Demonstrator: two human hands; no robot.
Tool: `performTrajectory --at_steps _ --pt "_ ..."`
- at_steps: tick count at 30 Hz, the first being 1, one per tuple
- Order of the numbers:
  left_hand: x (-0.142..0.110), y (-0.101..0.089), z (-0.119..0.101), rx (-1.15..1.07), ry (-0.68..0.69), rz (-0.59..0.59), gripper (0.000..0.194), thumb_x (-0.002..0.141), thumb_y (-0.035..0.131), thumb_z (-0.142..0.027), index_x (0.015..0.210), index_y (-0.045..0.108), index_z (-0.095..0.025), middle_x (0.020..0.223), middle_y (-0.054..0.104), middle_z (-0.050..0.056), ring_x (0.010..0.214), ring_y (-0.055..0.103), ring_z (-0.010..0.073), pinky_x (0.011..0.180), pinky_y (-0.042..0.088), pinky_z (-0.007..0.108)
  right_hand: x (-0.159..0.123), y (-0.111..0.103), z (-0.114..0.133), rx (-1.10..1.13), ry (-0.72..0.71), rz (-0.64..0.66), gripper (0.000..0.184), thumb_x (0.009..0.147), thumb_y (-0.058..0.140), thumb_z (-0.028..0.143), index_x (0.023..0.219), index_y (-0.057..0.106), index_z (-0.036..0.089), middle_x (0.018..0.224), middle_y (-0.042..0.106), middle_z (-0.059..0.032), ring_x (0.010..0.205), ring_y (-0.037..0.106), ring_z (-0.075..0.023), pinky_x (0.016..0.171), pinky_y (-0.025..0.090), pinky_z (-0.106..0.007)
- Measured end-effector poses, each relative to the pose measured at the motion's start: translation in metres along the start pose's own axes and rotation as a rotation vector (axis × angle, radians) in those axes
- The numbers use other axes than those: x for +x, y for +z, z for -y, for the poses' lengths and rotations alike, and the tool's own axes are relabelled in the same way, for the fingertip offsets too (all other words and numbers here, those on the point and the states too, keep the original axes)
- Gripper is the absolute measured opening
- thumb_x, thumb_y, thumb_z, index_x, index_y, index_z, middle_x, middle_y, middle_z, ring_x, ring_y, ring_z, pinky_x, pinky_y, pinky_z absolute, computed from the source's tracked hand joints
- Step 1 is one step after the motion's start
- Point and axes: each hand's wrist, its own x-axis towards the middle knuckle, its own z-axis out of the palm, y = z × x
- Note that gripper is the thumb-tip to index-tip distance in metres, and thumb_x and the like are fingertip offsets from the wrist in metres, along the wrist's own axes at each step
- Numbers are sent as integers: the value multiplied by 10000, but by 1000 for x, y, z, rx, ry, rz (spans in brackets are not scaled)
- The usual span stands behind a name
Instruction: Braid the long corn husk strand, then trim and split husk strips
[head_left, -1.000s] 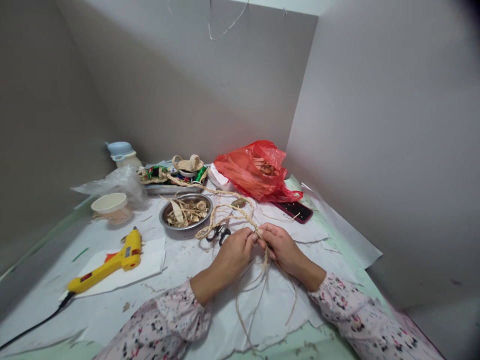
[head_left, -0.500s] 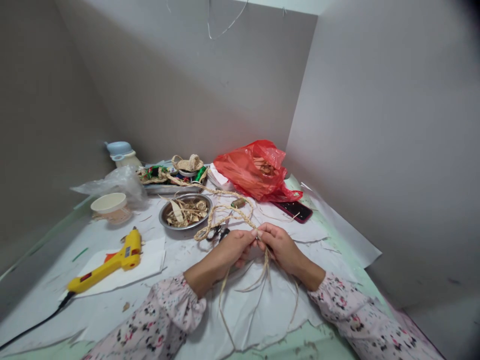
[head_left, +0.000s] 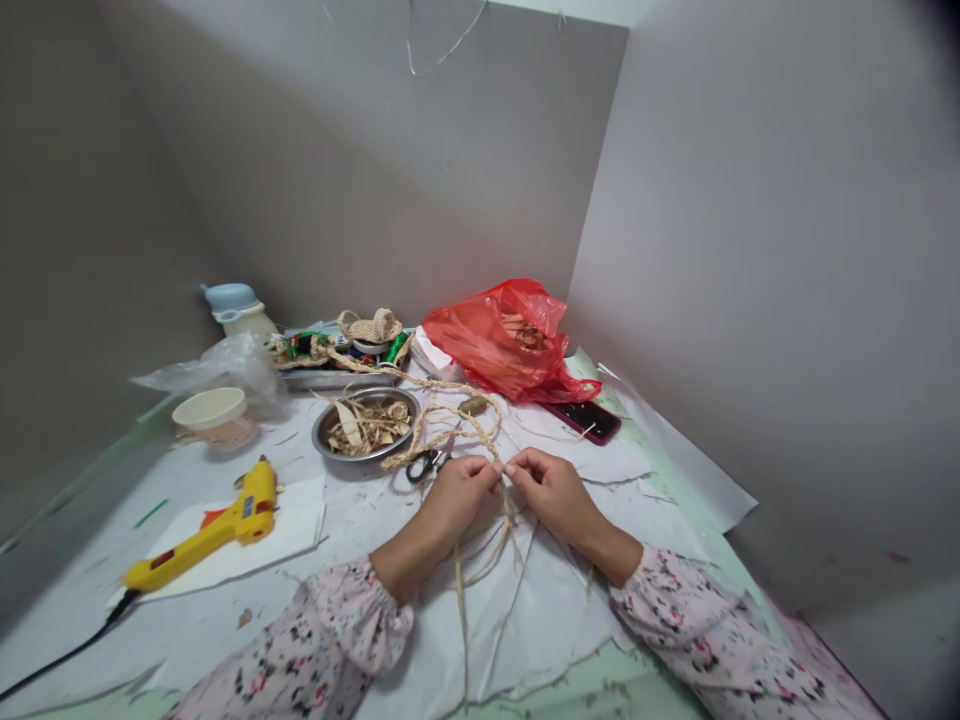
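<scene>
A pale straw braid [head_left: 480, 428] loops over the table beyond my hands and runs back to the tray. My left hand [head_left: 469, 492] is closed, pinching the braid near its working end. Right beside it my right hand [head_left: 551, 490] pinches a strand at the same spot, thumb against forefinger. Loose straw strands [head_left: 460, 600] hang below my hands toward the table's front. Black-handled scissors [head_left: 424, 464] lie just beyond my left hand, partly under the braid. A small thread spool [head_left: 473, 405] sits inside the braid's loop.
A metal bowl [head_left: 321, 440] holds straw scraps. Farther left are a yellow glue gun [head_left: 217, 535] with its cord, a paper cup [head_left: 214, 412] and a clear plastic bag [head_left: 244, 365]. Behind stand a filled tray [head_left: 330, 381], a red bag [head_left: 480, 345] and a phone [head_left: 589, 420].
My hands have shifted slightly left, and my right hand's fingers have drawn a little apart from my left hand's. The hanging strands have swung. The view has turned slightly.
</scene>
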Motion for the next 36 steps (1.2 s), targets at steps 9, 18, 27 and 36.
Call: performTrajectory --at_steps 9,18,27,36 --pt "3 -1 7 -53 -4 -98 360 738 544 -509 603 562 -176 416 322 -78 405 277 91 441 178 238 -15 13 10 -180 -152 -86 173 878 518 255 824 659 170 686 661 -11 600 579 -135 591 409 -233" --pt "2 3 8 -354 -115 -16 382 711 625 -503 594 438 -190 461 261 -102 395 185 49 388 113 203 -22 17 8 -843 -665 -138 211 913 447 147 885 654 117 684 615 -57 553 538 -152 509 322 -274" --pt "6 -8 10 -292 -26 39 331 739 624 -473 746 628 -142 464 288 -94 400 194 52 399 109 215 -18 4 14 -153 -467 -77 219 896 509 265 806 686 171 694 636 -30 674 577 -154 668 419 -265" --pt "-4 -5 -5 -259 -15 186 274 728 618 -422 705 607 -150 446 282 -101 411 174 57 414 131 212 7 -5 -5 508 42 8 318 873 530 426 980 692 174 850 688 -49 809 604 -186 752 438 -305"
